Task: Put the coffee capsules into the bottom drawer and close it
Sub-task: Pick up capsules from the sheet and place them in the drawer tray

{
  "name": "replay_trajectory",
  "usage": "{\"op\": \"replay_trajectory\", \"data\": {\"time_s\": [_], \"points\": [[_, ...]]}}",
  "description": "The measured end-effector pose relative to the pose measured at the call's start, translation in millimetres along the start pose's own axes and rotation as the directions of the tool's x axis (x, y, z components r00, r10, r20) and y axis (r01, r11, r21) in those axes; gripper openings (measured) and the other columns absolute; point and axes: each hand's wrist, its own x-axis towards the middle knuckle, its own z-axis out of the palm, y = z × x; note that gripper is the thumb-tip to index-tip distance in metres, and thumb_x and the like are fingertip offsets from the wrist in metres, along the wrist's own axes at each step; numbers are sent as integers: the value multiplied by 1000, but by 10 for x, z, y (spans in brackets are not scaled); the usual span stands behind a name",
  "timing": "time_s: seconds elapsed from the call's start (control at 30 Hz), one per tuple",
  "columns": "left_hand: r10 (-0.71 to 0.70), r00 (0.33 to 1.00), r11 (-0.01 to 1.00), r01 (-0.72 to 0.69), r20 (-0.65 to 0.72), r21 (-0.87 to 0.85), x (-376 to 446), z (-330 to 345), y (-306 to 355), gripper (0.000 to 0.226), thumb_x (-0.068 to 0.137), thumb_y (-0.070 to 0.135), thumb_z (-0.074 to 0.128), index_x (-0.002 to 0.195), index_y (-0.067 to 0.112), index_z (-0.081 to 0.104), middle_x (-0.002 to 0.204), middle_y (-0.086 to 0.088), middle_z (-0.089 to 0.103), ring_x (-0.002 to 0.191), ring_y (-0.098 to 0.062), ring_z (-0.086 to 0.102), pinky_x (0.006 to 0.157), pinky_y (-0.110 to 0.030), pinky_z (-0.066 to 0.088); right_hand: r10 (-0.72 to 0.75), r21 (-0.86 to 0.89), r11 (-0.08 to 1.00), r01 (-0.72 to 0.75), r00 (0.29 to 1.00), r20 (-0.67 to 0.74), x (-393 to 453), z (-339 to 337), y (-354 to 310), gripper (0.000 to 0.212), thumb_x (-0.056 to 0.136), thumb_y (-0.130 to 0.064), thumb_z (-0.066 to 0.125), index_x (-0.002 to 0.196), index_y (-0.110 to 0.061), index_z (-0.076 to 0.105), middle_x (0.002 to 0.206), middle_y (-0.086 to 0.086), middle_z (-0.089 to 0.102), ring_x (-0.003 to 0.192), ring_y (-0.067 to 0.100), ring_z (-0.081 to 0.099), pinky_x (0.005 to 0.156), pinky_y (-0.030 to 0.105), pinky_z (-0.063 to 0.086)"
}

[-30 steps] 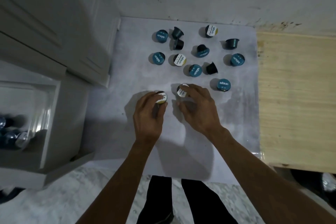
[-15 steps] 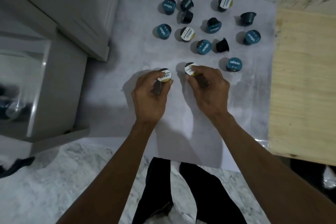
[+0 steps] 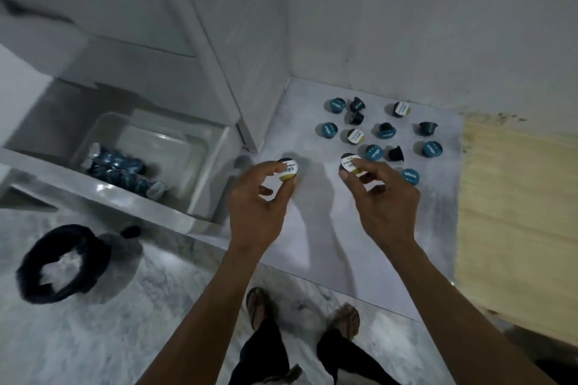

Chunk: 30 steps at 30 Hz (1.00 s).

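Left of both hands: the open bottom drawer (image 3: 200,147) already holds a pile of capsules.
Left hand (image 3: 256,212): fingertips pinch one white-lidded capsule (image 3: 288,169), lifted.
Right hand (image 3: 384,206): thumb and fingers pinch a second capsule (image 3: 352,164).
Beyond the right hand: loose capsules (image 3: 373,151) wait on the grey sheet (image 3: 312,244).
Doing it well: carry both leftward, keep the pinches firm, release low inside the drawer so neither bounces out.

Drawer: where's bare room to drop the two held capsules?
Open drawer: the clear tray's right and far side is bare; capsules in the tray crowd its left front. On the white sheet, bare in front of both hands; its far part is crowded with loose capsules.
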Motion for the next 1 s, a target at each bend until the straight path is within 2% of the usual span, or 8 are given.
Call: {"op": "replay_trajectory", "data": {"time_s": [0.07, 0.2, 0.27, 0.37, 0.6, 0.73, 0.83, 1.0], "points": [[7, 1000, 1000, -7, -11, -13, 40, -252, 67, 31, 78, 18, 81, 98, 38, 67, 101, 12, 72, 88, -14, 69, 65, -41, 57, -14, 24, 1000, 13, 1000, 23, -43, 78, -229, 23, 80, -29, 79, 99, -18, 74, 91, -3, 73, 75, 10, 66, 56, 31, 53], [59, 998, 998, -59, 23, -3, 156, -835, 56, 27, 79, 15, 81, 100, 27, 70, 102, 9, 73, 91, -15, 69, 66, -43, 57, -53, 65, 997, 49, 996, 68, -168, 359, -701, 22, 80, -27, 79, 99, -17, 74, 92, -6, 73, 76, 6, 66, 56, 21, 51], [55, 998, 998, -55, 31, 7, 243, -1161, 8, 24, 78, 13, 81, 99, 22, 71, 100, 9, 73, 86, -13, 70, 65, -38, 58, -59, 74, 996, 52, 994, 93, -240, 564, -935, 21, 80, -25, 79, 99, -18, 74, 90, -7, 73, 77, 6, 66, 57, 14, 49], [71, 994, 994, -77, 78, 76, 446, -1700, -134, 25, 77, 17, 82, 98, 23, 72, 98, 16, 73, 78, -7, 69, 63, -25, 57, -37, 89, 996, 27, 994, 106, -393, 949, -1214, 19, 80, -24, 79, 97, -19, 74, 85, -9, 72, 75, 7, 66, 58, 13, 49], [5, 990, 989, -26, 142, 144, 1046, -2765, -632, 24, 76, 17, 82, 98, 22, 75, 95, 11, 75, 80, -4, 70, 71, -18, 57, -4, 75, 997, -7, 990, 144, -722, 1795, -1570, 17, 80, -19, 79, 96, -16, 75, 85, -9, 73, 75, 5, 66, 56, 11, 47], [-42, 970, 978, -10, 241, 209, 1406, -2902, -783, 21, 76, 18, 82, 94, 26, 75, 95, 14, 74, 84, -1, 70, 76, -19, 57, 19, 16, 1000, -22, 983, 180, -709, 2092, -1620, 19, 79, -21, 80, 96, -17, 75, 84, -8, 73, 75, 4, 66, 58, 11, 48], [-89, 946, 979, 27, 311, 200, 1666, -2830, -944, 18, 76, 18, 82, 91, 22, 75, 93, 12, 74, 83, -4, 71, 74, -29, 60, 29, -20, 999, -25, 978, 205, -588, 2303, -1628, 17, 78, -22, 81, 94, -20, 75, 83, -16, 70, 74, 3, 65, 60, 8, 47], [-76, 907, 964, -40, 415, 264, 1904, -2652, -1134, 18, 73, 18, 84, 89, 18, 76, 85, 18, 71, 80, -1, 67, 64, -22, 58, 4, -62, 998, 15, 954, 299, -367, 2649, -1586, 16, 76, -20, 82, 89, -23, 75, 79, -27, 64, 68, 3, 62, 62, 4, 43]]}}
